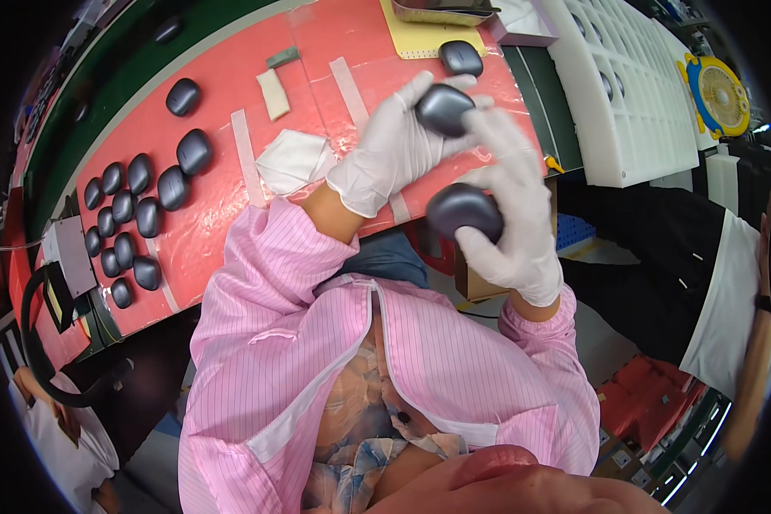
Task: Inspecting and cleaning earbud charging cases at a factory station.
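My left hand (388, 152), in a white glove, holds a glossy dark blue-grey earbud case (445, 110) between thumb and fingers, above the pink-covered bench. In my right hand (522, 218), also gloved in white, a second dark earbud case (464, 212) sits against the palm, with the thumb below it. The right fingertips, smeared by motion, reach up to the edge of the case in the left hand. Just beyond both hands, another earbud case (461, 58) lies by a yellow sheet (413, 38).
Several more earbud cases (173, 188) lie loose across the bench's left side. A folded white cloth (293, 161) and a cream strip (273, 94) are near my left wrist. To the right stand a white foam tray (630, 128) and a yellow-blue fan (716, 96). People are on both sides.
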A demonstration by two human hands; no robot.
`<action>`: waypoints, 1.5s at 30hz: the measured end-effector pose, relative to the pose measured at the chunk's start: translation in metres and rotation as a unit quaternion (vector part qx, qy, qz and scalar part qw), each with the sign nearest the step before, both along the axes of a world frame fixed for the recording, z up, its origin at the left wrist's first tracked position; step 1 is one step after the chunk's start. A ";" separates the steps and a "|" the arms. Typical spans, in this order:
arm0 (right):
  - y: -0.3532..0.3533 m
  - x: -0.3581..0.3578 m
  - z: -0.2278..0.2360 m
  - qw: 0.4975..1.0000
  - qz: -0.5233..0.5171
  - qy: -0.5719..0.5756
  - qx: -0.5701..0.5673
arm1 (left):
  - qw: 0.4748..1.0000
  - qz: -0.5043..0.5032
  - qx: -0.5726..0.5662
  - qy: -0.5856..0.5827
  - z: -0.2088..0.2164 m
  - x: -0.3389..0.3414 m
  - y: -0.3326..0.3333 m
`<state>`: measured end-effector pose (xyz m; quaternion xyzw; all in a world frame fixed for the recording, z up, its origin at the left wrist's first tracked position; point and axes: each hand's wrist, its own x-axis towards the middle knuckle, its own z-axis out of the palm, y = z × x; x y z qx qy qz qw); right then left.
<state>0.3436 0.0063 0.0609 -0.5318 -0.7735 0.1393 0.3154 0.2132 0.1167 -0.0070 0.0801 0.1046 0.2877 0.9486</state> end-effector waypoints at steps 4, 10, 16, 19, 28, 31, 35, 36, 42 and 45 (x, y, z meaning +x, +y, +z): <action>0.005 0.020 -0.001 0.986 -0.008 0.120 -0.117 | 0.995 -0.083 0.013 0.050 0.006 0.004 -0.018; -0.004 0.027 -0.020 0.982 0.016 0.107 -0.154 | 0.983 -0.135 0.088 0.089 0.004 0.006 -0.028; 0.013 0.121 0.005 0.966 -0.214 0.144 -0.009 | 0.970 -0.173 0.103 0.138 -0.004 0.011 -0.024; 0.059 0.220 0.018 0.879 -0.457 -0.002 0.140 | 0.968 -0.169 0.144 0.121 -0.006 0.012 -0.023; 0.102 0.320 -0.043 0.887 -0.438 -0.143 0.027 | 0.940 -0.201 0.234 0.142 -0.005 0.010 -0.021; 0.100 0.320 -0.045 0.912 -0.406 -0.055 0.022 | 0.932 -0.210 0.253 0.150 -0.010 0.009 -0.023; 0.102 0.338 -0.051 0.893 -0.440 -0.064 0.067 | 0.942 -0.183 0.255 0.118 -0.014 0.007 -0.026; 0.102 0.340 -0.053 0.899 -0.422 -0.079 0.086 | 0.940 -0.174 0.248 0.157 -0.009 0.003 -0.027; 0.096 0.289 -0.020 0.885 -0.422 -0.117 0.160 | 0.451 -0.067 0.714 0.532 0.123 -0.051 -0.034; 0.090 0.204 -0.002 0.925 -0.323 0.016 0.200 | 0.118 -0.048 0.897 0.423 0.201 -0.075 -0.059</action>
